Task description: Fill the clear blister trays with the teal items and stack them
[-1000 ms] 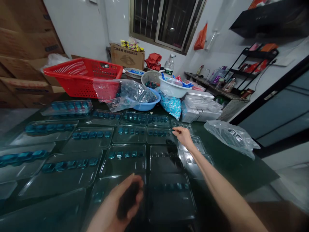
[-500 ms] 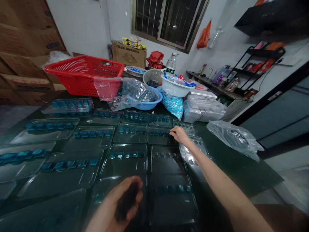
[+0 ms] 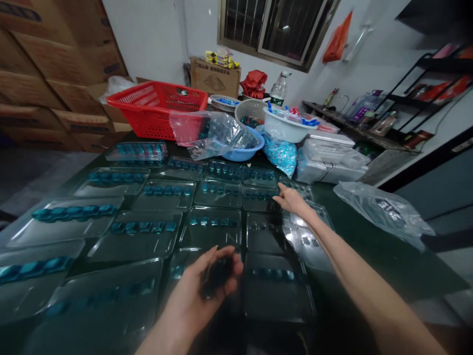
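My left hand is curled into a cup above the near trays. Its palm is dark, and I cannot make out what lies in it. Farther off, my right hand is at the right end of a clear plastic tray, with thumb and index finger apart and nothing visible between them. A row of small teal blocks sits in that tray. Just left is another clear tray with similar blocks. A clear tray with pale, empty-looking hollows lies between my hands.
Similar trays with teal blocks cover the table's left side. At the back are a red basket, a blue basin, a white basin and stacked clear boxes. A plastic bag lies at the right.
My right thumb and index finger have parted from a pinch at the tray's end. My left hand stays cupped. The whole view has shifted, so things appear farther right.
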`<action>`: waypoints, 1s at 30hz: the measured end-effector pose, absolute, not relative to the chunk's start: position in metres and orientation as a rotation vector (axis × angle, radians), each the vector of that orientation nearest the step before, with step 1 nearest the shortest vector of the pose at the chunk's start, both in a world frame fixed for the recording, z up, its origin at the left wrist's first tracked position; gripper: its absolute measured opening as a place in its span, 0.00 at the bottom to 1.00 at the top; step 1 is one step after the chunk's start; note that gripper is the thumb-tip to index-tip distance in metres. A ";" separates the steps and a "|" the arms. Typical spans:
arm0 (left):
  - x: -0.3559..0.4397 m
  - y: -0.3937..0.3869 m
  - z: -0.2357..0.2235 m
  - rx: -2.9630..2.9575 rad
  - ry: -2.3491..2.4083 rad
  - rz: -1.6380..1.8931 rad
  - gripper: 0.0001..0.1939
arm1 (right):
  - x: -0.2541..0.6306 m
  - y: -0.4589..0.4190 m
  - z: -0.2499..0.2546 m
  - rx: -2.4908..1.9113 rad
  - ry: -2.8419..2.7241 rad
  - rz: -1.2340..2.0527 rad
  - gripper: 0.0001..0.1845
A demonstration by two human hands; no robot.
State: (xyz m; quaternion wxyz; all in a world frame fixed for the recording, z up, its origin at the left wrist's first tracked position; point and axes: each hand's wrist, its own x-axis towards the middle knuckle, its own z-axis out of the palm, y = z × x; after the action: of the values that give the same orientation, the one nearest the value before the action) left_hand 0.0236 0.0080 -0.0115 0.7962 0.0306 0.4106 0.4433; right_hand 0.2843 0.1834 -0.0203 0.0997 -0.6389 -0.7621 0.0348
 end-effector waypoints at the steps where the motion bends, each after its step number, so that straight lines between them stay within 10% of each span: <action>1: 0.023 0.007 -0.011 0.043 0.879 0.957 0.18 | 0.278 0.172 -0.014 -1.869 -2.239 0.094 0.22; 8: 0.026 0.007 -0.007 0.023 0.805 1.010 0.16 | 0.196 0.049 0.024 -1.130 -2.425 0.442 0.09; 30: 0.032 -0.001 -0.016 0.499 0.900 0.902 0.08 | 0.184 0.033 0.011 -1.219 -1.827 1.085 0.05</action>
State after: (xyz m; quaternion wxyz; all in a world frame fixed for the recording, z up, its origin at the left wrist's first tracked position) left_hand 0.0323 -0.0014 -0.0157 0.7751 0.2304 0.4155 0.4166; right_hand 0.1836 0.0326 0.0110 0.3390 -0.4681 -0.7016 0.4168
